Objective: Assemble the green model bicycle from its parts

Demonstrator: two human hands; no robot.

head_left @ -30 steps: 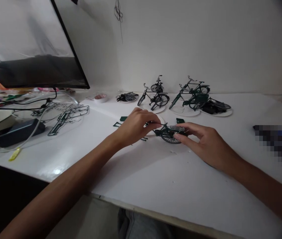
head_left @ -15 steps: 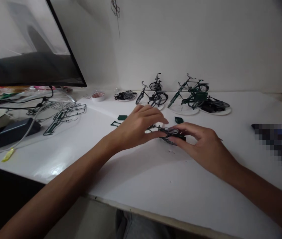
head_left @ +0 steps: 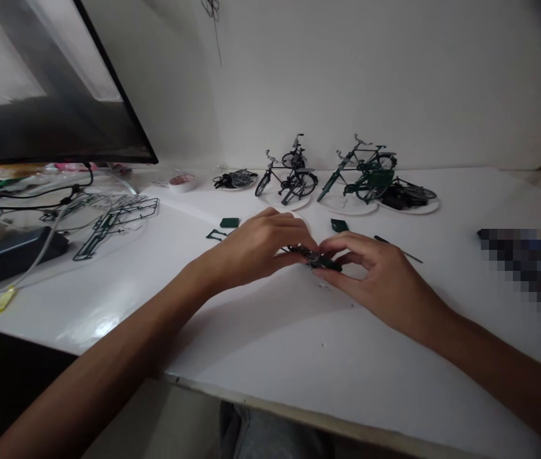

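Note:
Between my two hands, low over the white table, is a small dark model bicycle (head_left: 315,259), partly covered by my fingers. My left hand (head_left: 263,245) pinches its left part between thumb and fingers. With thumb and fingertips my right hand (head_left: 366,264) grips the right part, where a dark green piece (head_left: 331,263) shows. Behind my hands lies a loose green part (head_left: 339,225). Left of my left hand are a flat green rectangle (head_left: 229,222) and a small green frame piece (head_left: 216,234). A thin dark stick-like tool (head_left: 399,249) lies beyond my right hand.
Several assembled model bicycles (head_left: 289,182) stand along the wall on white rounded bases. Part sprues (head_left: 108,223) lie at the left, near a dark box (head_left: 16,255) with cables. A monitor (head_left: 60,83) overhangs the left side. A roll of tape (head_left: 181,182) sits at the back.
My right hand has moved left, nearer to my left hand. The model bicycle is turned, and its rear rack shows less now. The whole view has shifted slightly.

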